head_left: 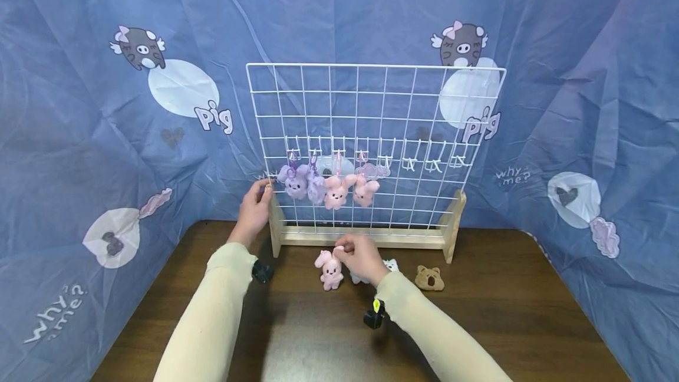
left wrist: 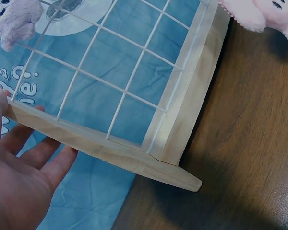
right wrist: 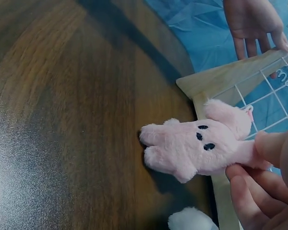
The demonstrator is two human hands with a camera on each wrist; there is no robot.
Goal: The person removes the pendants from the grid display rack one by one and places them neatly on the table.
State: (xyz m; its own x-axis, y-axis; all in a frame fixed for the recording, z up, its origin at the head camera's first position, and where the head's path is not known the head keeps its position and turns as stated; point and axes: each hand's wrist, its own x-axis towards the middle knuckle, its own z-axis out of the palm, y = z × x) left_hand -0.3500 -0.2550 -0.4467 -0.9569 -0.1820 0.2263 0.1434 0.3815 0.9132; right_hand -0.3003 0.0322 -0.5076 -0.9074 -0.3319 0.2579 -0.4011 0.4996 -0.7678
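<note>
My right hand pinches one ear of a pink plush bunny between thumb and fingers. The bunny is upright in front of the rack's base, face outward. At the rack's left end my left hand grips the wooden side post, thumb in front and fingers behind. Two purple plush toys and two pink plush bunnies hang by loops from hooks on the white wire grid. Partly hidden by my right hand, white plush shows on the table.
A brown plush toy lies on the wooden table, right of my right hand. Several white hooks on the grid's right half carry no toys. Behind the rack hangs a blue printed cloth, also at both sides.
</note>
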